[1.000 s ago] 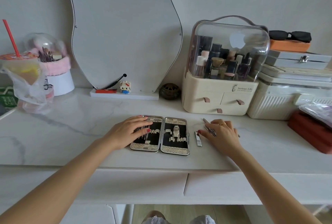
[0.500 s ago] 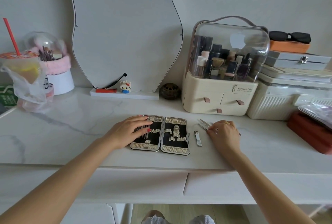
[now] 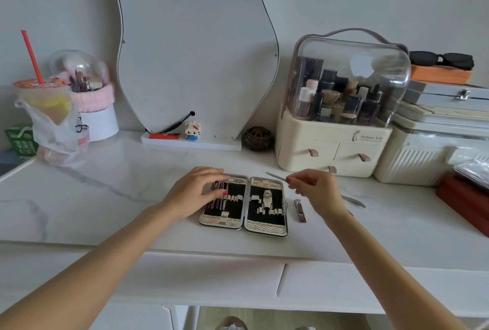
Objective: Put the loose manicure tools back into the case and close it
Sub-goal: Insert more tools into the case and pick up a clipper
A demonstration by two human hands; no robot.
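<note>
Two hands: right hand [image 3: 316, 192] fingers pinched on thin metal tool [image 3: 276, 177], left hand [image 3: 197, 192] flat, fingers apart, on open textured case [image 3: 266, 227].

Home dressing table: wavy mirror [image 3: 195, 46] against the wall, clear-domed cosmetics organiser [image 3: 341, 107] full of bottles, brush pot [image 3: 92, 107], marble-look top [image 3: 105, 192].

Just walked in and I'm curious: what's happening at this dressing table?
A person is packing a manicure set. The left hand rests on the open case, steadying it. The right hand pinches a thin metal tool above the case. A nail clipper and another tool lie loose on the table.
</note>
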